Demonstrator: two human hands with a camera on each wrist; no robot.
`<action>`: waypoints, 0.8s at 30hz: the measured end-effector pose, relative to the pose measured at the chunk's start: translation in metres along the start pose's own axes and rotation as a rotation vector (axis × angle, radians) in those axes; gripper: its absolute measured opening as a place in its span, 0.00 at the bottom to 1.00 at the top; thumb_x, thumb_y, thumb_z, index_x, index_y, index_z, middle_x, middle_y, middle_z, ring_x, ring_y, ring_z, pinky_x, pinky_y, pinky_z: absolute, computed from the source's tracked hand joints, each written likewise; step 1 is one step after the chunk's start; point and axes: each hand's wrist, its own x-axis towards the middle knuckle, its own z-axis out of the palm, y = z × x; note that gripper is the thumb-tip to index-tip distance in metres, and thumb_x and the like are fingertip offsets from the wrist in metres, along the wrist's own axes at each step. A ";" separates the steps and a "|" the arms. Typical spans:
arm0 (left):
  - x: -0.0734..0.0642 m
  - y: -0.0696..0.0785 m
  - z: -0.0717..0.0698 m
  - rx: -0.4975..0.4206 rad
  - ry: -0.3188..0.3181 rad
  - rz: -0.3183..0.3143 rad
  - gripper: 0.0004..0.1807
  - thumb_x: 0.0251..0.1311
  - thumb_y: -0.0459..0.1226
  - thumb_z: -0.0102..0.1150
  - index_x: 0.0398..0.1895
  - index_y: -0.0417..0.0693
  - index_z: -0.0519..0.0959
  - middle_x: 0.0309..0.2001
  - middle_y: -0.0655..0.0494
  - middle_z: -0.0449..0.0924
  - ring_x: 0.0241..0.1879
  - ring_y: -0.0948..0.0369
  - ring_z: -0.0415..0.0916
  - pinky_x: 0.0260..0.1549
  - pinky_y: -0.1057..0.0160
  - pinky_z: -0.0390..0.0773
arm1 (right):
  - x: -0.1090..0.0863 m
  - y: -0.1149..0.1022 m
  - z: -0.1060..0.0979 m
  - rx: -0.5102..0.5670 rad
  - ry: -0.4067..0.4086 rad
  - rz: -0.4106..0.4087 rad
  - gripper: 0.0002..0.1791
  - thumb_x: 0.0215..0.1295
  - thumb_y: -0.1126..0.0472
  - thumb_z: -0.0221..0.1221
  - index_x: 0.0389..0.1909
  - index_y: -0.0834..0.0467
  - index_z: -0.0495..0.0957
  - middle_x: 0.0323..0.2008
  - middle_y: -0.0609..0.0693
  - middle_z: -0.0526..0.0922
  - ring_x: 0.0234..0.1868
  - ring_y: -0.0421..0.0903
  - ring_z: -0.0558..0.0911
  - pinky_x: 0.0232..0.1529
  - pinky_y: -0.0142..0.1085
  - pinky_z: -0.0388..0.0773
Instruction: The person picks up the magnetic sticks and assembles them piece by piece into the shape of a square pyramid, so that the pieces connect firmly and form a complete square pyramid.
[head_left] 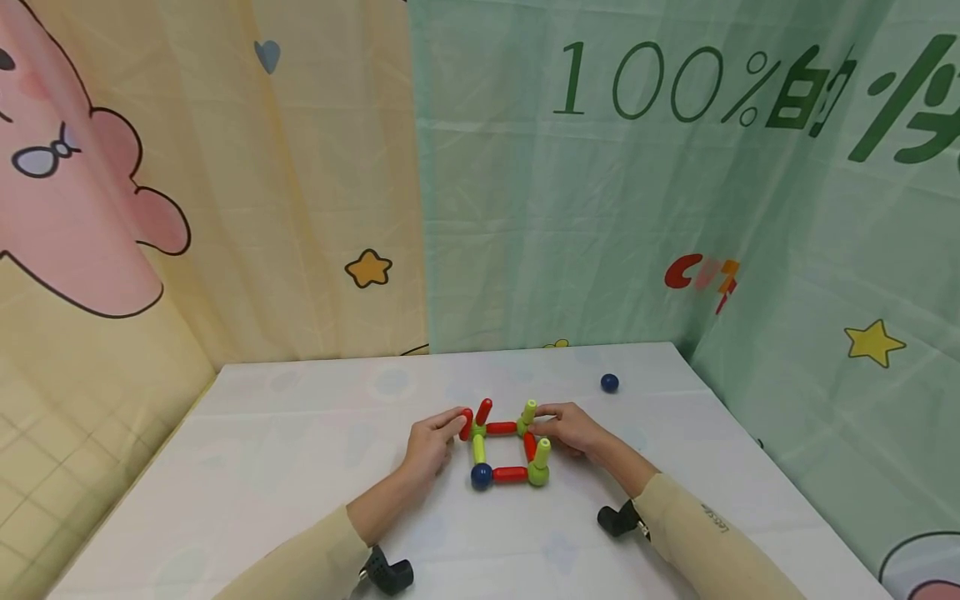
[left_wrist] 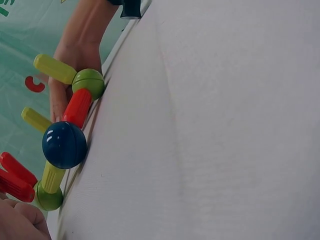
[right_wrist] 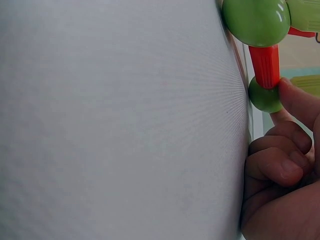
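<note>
A square of magnetic rods and balls lies on the table. Its near corners are a dark blue ball (head_left: 482, 476) and a green ball (head_left: 537, 474); both far corners are green. Yellow-green rods (head_left: 542, 452) stand up from the right corners, and a red rod (head_left: 483, 411) rises from the far left one. My left hand (head_left: 433, 442) pinches another red rod (head_left: 467, 424) against that far left green ball (left_wrist: 49, 196). At the far right green ball (right_wrist: 265, 95), my right hand (head_left: 572, 429) grips with thumb and forefinger, its other fingers curled.
A loose dark blue ball (head_left: 610, 382) lies toward the back right of the white table (head_left: 300, 467). Printed curtains (head_left: 525, 208) hang behind and beside the table. A small black camera (head_left: 618, 520) is fixed under each forearm.
</note>
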 end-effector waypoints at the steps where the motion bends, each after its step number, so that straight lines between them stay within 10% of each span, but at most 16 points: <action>1: -0.002 0.000 0.000 -0.010 -0.012 0.003 0.21 0.69 0.42 0.60 0.63 0.50 0.80 0.50 0.54 0.79 0.16 0.64 0.54 0.17 0.70 0.57 | 0.000 0.000 0.000 0.000 -0.001 -0.002 0.21 0.64 0.54 0.67 0.57 0.51 0.83 0.12 0.45 0.60 0.11 0.43 0.57 0.15 0.31 0.55; 17: -0.027 0.000 0.005 -0.158 -0.195 0.010 0.24 0.69 0.41 0.60 0.66 0.42 0.76 0.43 0.58 0.78 0.15 0.65 0.52 0.16 0.71 0.55 | 0.002 0.002 -0.001 -0.001 -0.003 -0.004 0.22 0.63 0.54 0.67 0.58 0.51 0.82 0.12 0.45 0.60 0.10 0.43 0.57 0.14 0.31 0.56; 24: -0.033 -0.007 0.004 -0.163 -0.248 0.015 0.24 0.70 0.39 0.59 0.66 0.38 0.75 0.23 0.61 0.62 0.15 0.66 0.51 0.15 0.71 0.53 | 0.002 0.002 -0.001 -0.001 -0.003 0.001 0.21 0.63 0.53 0.67 0.58 0.51 0.82 0.13 0.45 0.60 0.10 0.43 0.57 0.15 0.31 0.56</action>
